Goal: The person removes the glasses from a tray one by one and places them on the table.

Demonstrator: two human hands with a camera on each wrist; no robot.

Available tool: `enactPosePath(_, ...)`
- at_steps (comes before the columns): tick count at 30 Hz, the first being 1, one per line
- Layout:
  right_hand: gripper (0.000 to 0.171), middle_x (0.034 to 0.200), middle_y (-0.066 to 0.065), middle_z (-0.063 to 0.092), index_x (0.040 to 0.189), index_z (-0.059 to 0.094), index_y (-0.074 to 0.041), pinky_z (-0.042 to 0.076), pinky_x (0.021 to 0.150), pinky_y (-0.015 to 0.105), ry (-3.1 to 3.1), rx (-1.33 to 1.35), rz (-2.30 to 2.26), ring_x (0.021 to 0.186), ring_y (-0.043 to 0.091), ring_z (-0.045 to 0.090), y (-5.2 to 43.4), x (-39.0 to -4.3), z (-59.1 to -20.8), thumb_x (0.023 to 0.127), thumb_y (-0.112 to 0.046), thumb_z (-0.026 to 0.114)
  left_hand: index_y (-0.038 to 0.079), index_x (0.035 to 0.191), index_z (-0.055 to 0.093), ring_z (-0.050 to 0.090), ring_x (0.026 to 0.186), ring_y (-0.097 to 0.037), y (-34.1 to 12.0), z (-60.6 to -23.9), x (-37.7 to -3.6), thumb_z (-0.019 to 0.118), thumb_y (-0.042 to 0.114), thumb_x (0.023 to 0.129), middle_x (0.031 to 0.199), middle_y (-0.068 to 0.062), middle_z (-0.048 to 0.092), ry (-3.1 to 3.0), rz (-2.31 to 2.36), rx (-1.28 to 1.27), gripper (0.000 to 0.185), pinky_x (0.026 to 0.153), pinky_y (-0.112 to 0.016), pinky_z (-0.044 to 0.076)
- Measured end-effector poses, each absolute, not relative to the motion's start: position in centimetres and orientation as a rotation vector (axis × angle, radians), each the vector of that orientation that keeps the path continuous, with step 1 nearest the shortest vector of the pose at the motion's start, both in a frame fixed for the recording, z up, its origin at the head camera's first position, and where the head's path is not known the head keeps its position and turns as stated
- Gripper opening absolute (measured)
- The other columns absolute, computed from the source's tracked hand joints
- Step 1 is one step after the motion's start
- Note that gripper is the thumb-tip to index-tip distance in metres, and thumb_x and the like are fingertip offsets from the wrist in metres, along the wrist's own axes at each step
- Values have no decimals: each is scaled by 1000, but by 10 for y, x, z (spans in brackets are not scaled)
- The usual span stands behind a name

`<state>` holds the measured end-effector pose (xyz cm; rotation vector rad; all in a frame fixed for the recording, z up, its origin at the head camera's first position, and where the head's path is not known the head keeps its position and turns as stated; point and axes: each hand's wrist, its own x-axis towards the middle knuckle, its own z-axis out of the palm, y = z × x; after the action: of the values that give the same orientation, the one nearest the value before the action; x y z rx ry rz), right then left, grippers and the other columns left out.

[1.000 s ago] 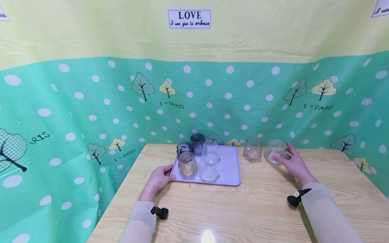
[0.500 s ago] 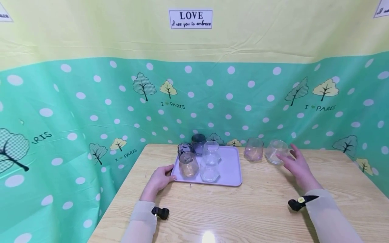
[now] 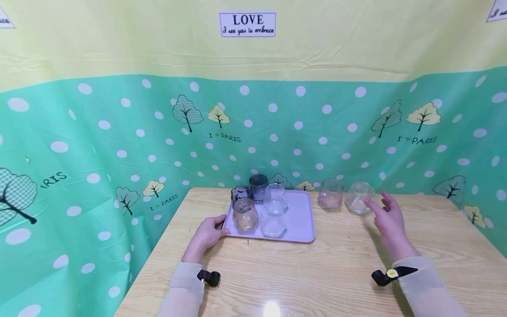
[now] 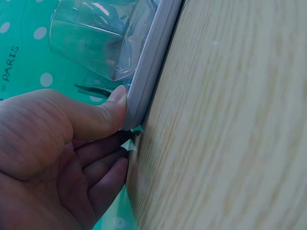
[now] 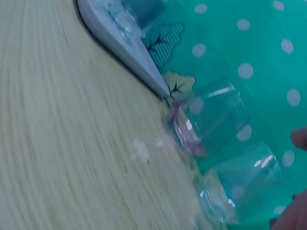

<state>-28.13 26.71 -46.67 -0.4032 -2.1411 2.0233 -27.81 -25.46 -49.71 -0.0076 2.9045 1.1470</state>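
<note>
A light wooden table (image 3: 317, 273) stands against a green, white-dotted cloth backdrop (image 3: 119, 132) with small trees and a "LOVE" sign (image 3: 247, 24) higher up on the yellow band. In the head view a pale lilac tray (image 3: 301, 220) lies near the table's far edge and bears five glasses: a dark grey glass (image 3: 258, 186) at the back, a small patterned one (image 3: 239, 193) beside it, a tall clear one (image 3: 274, 199), an amber-tinted one (image 3: 245, 214) and a low faceted one (image 3: 273, 226) in front. Right of the tray, on the bare wood, stand a pink-tinted glass (image 3: 330, 193) and, just beside it, a clear glass (image 3: 359, 197). The left hand (image 3: 207, 233) rests at the tray's near left corner. The right hand (image 3: 390, 220) hovers near the clear glass, fingers spread and relaxed, apart from it and holding nothing.

The left wrist view shows the thumb (image 4: 103, 112) pressed against the tray's rim (image 4: 153, 67), the other fingers curled beneath the corner, a glass above.

The right wrist view shows the pink-tinted glass (image 5: 208, 122) and clear glass (image 5: 240, 189) side by side before the backdrop, with only fingertips (image 5: 298, 139) at the frame's edge.
</note>
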Motion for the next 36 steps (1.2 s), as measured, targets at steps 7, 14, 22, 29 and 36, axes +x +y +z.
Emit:
enactPosePath(7, 83, 167, -1, 7, 159, 18, -27, 17, 122, 49, -1969, -505, 2052, 151, 27, 3, 250, -269, -456, 94, -38, 68, 6, 143, 54, 40, 139, -39, -254, -497, -279, 73, 14, 90, 146, -17, 51, 2893, 1164, -15, 56, 116, -53, 30)
enactPosePath(14, 75, 165, -5, 14, 157, 26, -27, 13, 123, 43, -1882, -520, 2006, 152, 21, 4, 235, -259, -454, 95, -31, 68, 6, 142, 55, 41, 138, -40, -255, -497, -279, 74, 15, 90, 145, -18, 52, 2907, 1142, -4, 56, 115, -53, 31)
enactPosePath(22, 67, 161, -5, 24, 152, 35, -25, 21, 122, 40, -1771, -481, 2022, 149, 17, 13, 215, -252, -451, 95, -20, 68, 7, 143, 54, 39, 139, -39, -256, -498, -280, 73, 15, 91, 146, -17, 51, 2895, 1144, -26, 56, 116, -53, 30)
enactPosePath(29, 63, 158, 2, 29, 150, 39, -22, 25, 120, 41, -1760, -415, 2041, 146, 18, 21, 193, -249, -453, 94, -12, 67, 7, 143, 54, 39, 139, -39, -256, -497, -280, 73, 15, 91, 147, -16, 50, 2886, 1153, -32, 56, 116, -53, 30)
enactPosePath(36, 63, 154, 7, 36, 150, 40, -17, 29, 118, 43, -1863, -336, 2014, 142, 21, 29, 164, -248, -455, 94, -13, 67, 8, 143, 54, 38, 140, -38, -255, -498, -279, 72, 15, 92, 147, -16, 50, 2876, 1160, -43, 55, 116, -54, 30)
